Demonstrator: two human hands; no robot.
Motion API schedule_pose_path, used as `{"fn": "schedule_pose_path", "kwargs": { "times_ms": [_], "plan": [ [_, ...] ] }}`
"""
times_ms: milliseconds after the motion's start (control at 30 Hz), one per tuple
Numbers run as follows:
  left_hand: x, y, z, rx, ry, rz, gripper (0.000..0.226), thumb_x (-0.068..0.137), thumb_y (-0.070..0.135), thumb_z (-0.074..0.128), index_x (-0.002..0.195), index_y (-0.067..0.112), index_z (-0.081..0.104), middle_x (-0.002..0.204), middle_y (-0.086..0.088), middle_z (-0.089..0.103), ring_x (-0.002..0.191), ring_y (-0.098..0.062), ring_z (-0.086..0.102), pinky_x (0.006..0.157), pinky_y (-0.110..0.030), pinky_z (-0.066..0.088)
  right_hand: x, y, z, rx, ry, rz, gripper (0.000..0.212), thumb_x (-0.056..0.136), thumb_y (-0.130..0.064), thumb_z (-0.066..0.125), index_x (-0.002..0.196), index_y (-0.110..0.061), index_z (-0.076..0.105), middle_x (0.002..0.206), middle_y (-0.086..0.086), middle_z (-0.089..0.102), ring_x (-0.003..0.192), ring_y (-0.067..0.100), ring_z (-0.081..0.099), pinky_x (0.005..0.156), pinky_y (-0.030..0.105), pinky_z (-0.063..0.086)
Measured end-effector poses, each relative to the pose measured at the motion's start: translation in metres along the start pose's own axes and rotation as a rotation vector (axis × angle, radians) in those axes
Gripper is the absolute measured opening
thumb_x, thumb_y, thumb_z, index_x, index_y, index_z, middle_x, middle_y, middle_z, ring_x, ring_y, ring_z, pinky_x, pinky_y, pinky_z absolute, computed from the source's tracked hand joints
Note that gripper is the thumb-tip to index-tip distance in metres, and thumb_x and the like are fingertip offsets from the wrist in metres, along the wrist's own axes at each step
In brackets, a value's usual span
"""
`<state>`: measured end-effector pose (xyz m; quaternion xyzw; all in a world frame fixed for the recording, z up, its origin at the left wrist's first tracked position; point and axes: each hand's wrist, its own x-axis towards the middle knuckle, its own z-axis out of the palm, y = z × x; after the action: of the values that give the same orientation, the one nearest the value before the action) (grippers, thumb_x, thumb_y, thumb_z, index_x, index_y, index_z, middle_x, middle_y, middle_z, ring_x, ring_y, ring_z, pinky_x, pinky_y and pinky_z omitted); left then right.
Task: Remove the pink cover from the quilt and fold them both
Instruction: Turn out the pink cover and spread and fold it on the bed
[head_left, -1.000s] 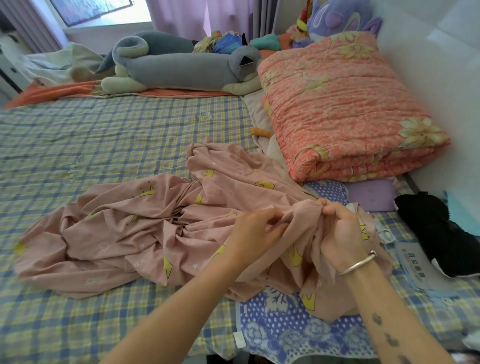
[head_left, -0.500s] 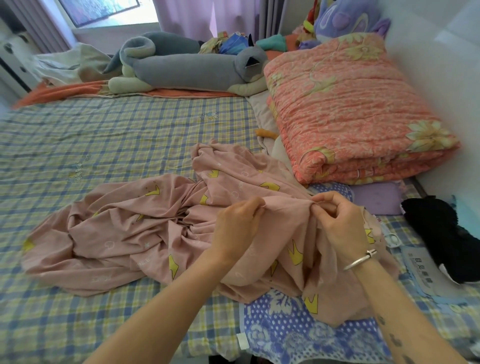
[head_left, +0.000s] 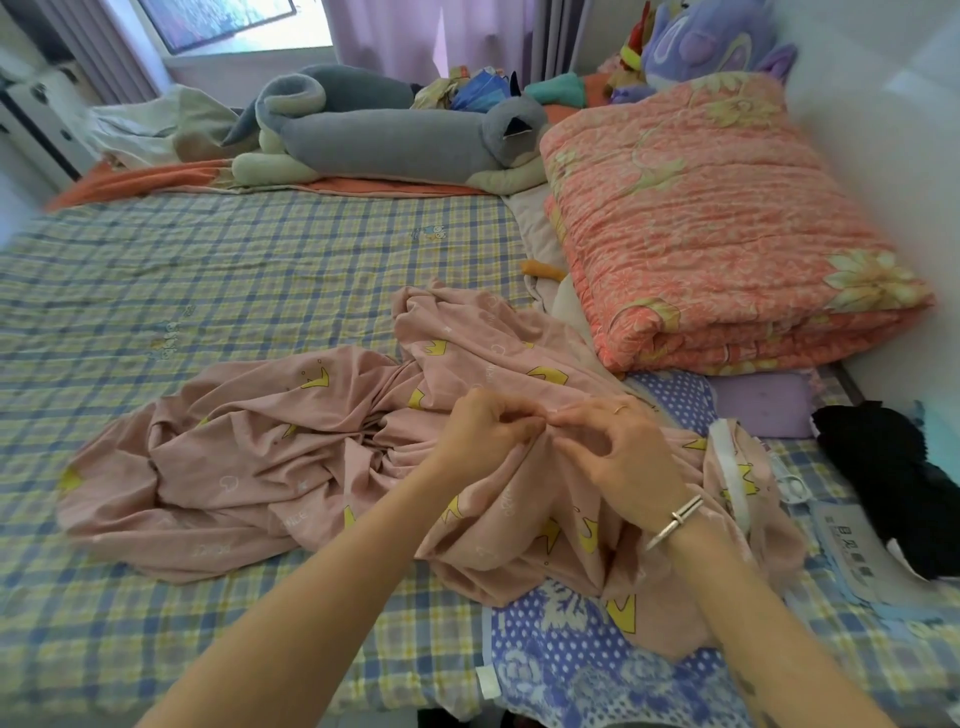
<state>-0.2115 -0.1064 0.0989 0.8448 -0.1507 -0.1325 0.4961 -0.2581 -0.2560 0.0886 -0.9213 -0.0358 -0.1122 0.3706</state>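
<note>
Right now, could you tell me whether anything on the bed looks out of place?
The pink cover lies crumpled on the checked sheet, its edge pinched by the left hand and right hand; the folded quilt looks neat.

Both bare forearms reach in from the near edge of the bed and converge over its right half. The left hand shows its back, fingers curled, thumb and fingertips pinching a raised fold of the pink cover. The right hand meets it almost fingertip to fingertip and pinches the same fold, its other fingers bent and spread. A thin ring sits on one right finger, and a silver bangle circles the right wrist.
</note>
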Motion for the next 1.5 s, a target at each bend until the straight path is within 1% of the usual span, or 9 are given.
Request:
{"fn": "schedule_pose_path", "kwargs": {
  "times_ms": [200,433,567,800,900,1133,1300,1400,1500],
  "plan": [
    [-0.001,-0.001,-0.006,0.067,-0.015,0.036,0.014,0.085,0.004,0.063,0.092,0.006,0.074,0.077,0.005,0.067,0.066,0.009,0.056,0.072,-0.008,0.043,0.003,0.004,0.009,-0.091,0.149,-0.124,0.030,0.073,-0.039,0.054,0.078,-0.020,0.076,0.078,-0.006,0.072,0.084,0.008,0.046,0.081,0.027,0.030],
    [-0.001,0.017,-0.019,0.274,-0.079,0.087,0.011,0.089,0.009,0.057,0.085,0.009,0.067,0.075,0.012,0.058,0.063,-0.004,0.052,0.061,-0.013,0.040,0.006,-0.001,0.004,-0.165,0.198,-0.205,0.030,0.077,-0.035,0.053,0.073,-0.016,0.075,0.074,-0.003,0.072,0.082,0.010,0.045,0.083,0.031,0.029],
    [-0.004,0.035,-0.024,0.152,-0.138,0.052,0.019,0.094,0.006,0.047,0.079,0.017,0.050,0.074,0.011,0.056,0.070,-0.014,0.061,0.073,-0.028,0.050,0.014,-0.017,-0.007,-0.132,0.286,-0.307,0.027,0.076,-0.031,0.055,0.069,-0.011,0.072,0.070,0.002,0.070,0.077,0.012,0.048,0.082,0.028,0.034],
    [-0.013,0.025,-0.012,0.087,0.059,0.150,0.017,0.077,0.008,0.066,0.075,0.017,0.052,0.086,0.006,0.045,0.075,-0.009,0.050,0.076,-0.024,0.047,0.023,-0.038,-0.024,0.212,0.254,-0.136,0.016,0.070,-0.019,0.065,0.068,-0.006,0.073,0.065,-0.014,0.059,0.064,-0.013,0.055,0.062,-0.003,0.037],
    [-0.015,0.017,-0.005,0.030,0.099,0.135,0.016,0.078,0.010,0.072,0.093,0.006,0.069,0.098,0.004,0.048,0.081,-0.004,0.054,0.079,-0.010,0.047,0.023,-0.040,-0.027,0.294,0.196,-0.118,0.010,0.070,-0.021,0.063,0.066,-0.018,0.072,0.056,-0.026,0.057,0.061,-0.016,0.056,0.060,-0.001,0.038],
    [-0.024,0.021,0.004,0.083,0.359,0.204,0.045,0.074,0.049,0.050,0.091,0.015,0.075,0.100,0.020,0.047,0.076,-0.001,0.057,0.077,-0.025,0.051,0.022,-0.033,-0.029,0.461,0.088,-0.105,0.037,0.077,0.000,0.069,0.061,-0.033,0.064,0.055,-0.025,0.063,0.059,-0.007,0.059,0.061,0.005,0.043],
    [-0.026,0.022,0.005,0.128,0.361,0.313,0.034,0.078,0.041,0.057,0.094,0.016,0.075,0.104,0.010,0.052,0.077,-0.005,0.056,0.072,-0.016,0.049,0.021,-0.031,-0.030,0.561,0.049,-0.043,0.030,0.078,-0.004,0.069,0.062,-0.029,0.071,0.061,-0.010,0.069,0.062,0.006,0.063,0.065,0.020,0.051],
    [-0.021,0.023,0.005,0.129,0.392,0.293,0.029,0.079,0.032,0.058,0.090,0.013,0.076,0.105,0.001,0.061,0.072,-0.007,0.060,0.072,-0.025,0.053,0.021,-0.029,-0.032,0.545,0.057,-0.017,0.035,0.077,-0.003,0.070,0.058,-0.032,0.071,0.060,-0.010,0.069,0.061,0.004,0.062,0.064,0.017,0.048],
    [-0.020,0.020,-0.002,0.196,0.394,0.329,0.019,0.078,0.023,0.065,0.085,0.007,0.074,0.103,-0.002,0.064,0.075,-0.006,0.059,0.068,-0.011,0.048,0.022,-0.023,-0.038,0.441,0.127,-0.018,0.029,0.076,-0.004,0.071,0.063,-0.029,0.070,0.058,-0.015,0.067,0.062,-0.002,0.060,0.066,0.011,0.045]
  ]
}}
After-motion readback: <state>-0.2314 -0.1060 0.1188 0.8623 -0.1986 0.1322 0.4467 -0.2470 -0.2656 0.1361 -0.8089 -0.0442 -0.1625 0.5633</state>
